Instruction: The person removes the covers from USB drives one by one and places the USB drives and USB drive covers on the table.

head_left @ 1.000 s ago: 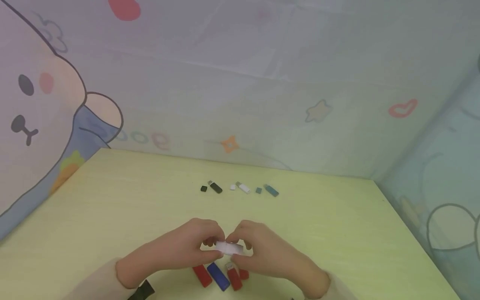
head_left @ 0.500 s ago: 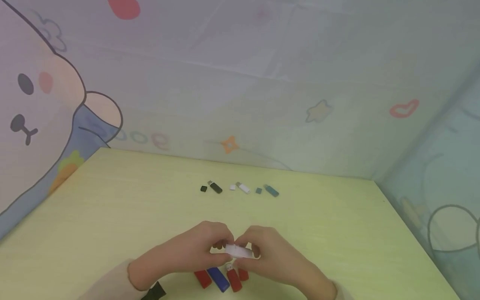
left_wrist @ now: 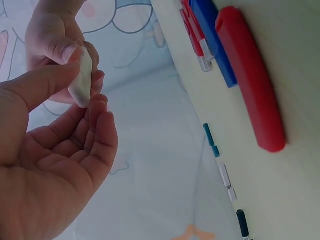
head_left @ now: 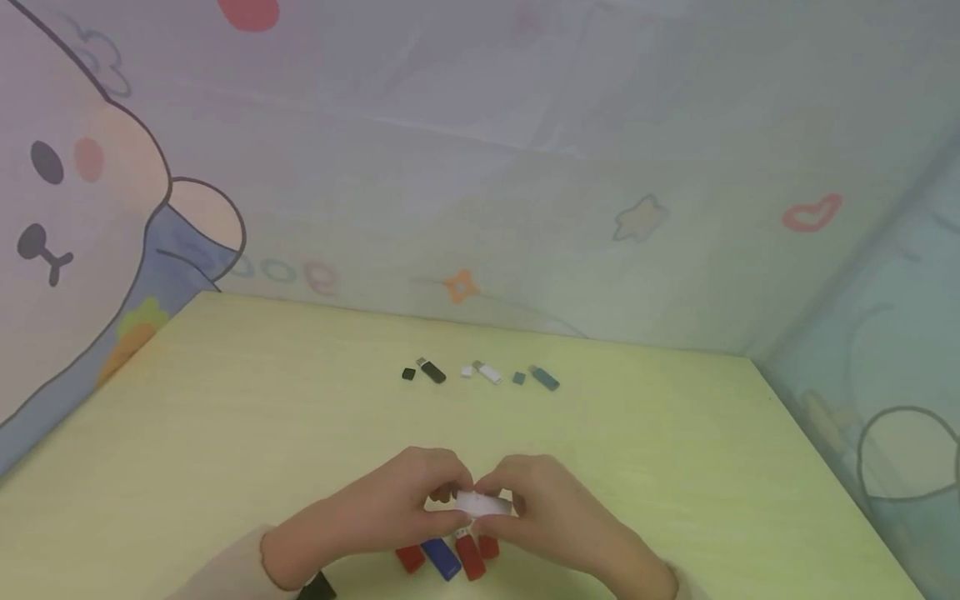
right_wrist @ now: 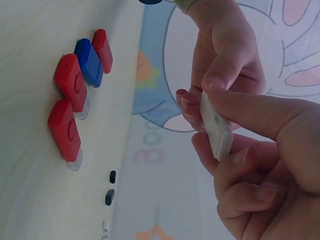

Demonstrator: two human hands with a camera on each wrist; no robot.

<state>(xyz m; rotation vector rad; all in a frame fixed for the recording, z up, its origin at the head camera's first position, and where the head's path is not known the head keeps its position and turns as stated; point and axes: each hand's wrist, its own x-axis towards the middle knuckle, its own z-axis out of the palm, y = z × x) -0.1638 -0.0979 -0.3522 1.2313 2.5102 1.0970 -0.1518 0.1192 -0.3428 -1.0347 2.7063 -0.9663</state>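
Observation:
Both hands hold a white USB stick (head_left: 483, 504) above the near part of the table. My left hand (head_left: 390, 508) pinches its left end between thumb and fingers. The right hand (head_left: 551, 512) grips the other end, with the thumb along the near side. In the right wrist view the stick (right_wrist: 216, 125) lies across the right fingers, a small slot in its face. From the left wrist, the stick (left_wrist: 82, 80) appears edge-on, partly covered by fingers. Below the hands lie a blue USB stick (head_left: 441, 559) and several red ones, including a red stick (head_left: 470, 557) with its plug bare.
Farther back on the pale table (head_left: 645, 467) lie a black stick (head_left: 432, 371), a white stick (head_left: 488, 372) and a teal stick (head_left: 544, 378), each uncapped. Their caps, like the black cap (head_left: 408, 374), lie beside them. A dark object (head_left: 318, 587) shows near the left sleeve.
Both hands have shifted to the right and slightly nearer with the white USB stick between them. The left forearm now covers more of the nearest red stick. The far row has not moved.

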